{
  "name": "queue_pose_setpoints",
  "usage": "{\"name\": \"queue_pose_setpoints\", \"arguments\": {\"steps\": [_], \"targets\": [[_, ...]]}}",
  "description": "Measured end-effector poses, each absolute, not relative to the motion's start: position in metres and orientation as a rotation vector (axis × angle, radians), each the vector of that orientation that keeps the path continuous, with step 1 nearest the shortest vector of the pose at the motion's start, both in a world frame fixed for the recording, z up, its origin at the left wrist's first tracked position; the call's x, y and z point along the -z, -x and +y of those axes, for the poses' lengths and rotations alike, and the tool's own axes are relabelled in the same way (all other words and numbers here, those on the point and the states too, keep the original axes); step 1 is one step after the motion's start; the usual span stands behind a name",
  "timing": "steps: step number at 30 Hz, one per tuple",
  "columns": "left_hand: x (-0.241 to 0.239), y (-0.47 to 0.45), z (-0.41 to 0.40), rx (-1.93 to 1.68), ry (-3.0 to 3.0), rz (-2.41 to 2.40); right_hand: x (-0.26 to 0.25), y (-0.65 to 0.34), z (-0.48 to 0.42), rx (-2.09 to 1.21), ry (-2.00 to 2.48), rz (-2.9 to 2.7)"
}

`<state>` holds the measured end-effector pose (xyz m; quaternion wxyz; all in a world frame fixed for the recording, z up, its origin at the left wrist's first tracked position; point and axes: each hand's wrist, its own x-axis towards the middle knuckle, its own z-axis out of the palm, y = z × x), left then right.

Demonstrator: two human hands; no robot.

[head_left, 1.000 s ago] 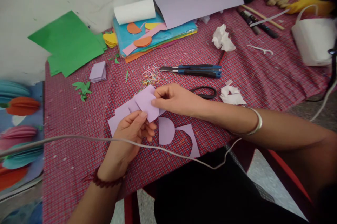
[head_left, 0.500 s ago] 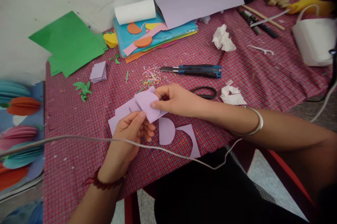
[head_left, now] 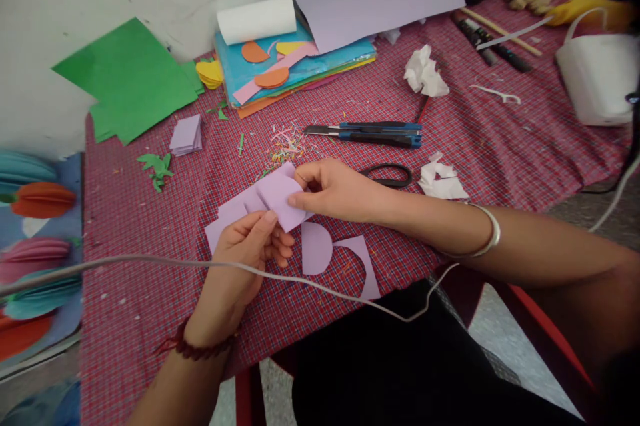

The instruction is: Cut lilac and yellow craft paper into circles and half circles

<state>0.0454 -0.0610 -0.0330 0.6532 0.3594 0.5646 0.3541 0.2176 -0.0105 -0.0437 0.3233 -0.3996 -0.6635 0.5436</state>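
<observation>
Fingers of left hand [head_left: 243, 246] pinch lower edge of lilac curved-edge paper piece [head_left: 281, 198]; fingers of right hand [head_left: 336, 187] pinch its right edge, thumb on near face. Piece held between hands, over red-checked cloth-covered worktop [head_left: 150, 279]. Flat lilac paper sheets [head_left: 225, 216] partly behind left hand. Half-round lilac paper cutout [head_left: 316, 249] below right hand, curved lilac paper offcut [head_left: 370, 269] just beside. Black oval scissor handle [head_left: 397, 183] partly hidden by right forearm. Blue-and-black cutter [head_left: 380, 138] farther back.
</observation>
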Motion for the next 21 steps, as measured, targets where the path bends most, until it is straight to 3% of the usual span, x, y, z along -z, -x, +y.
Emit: {"name": "queue_pose_setpoints", "arguments": {"steps": [21], "targets": [[0.0329,-0.0466,-0.0613,-0.798,-0.854,1.311,0.0424,-0.2174,-0.012,-1.337,1.092,-1.832]]}}
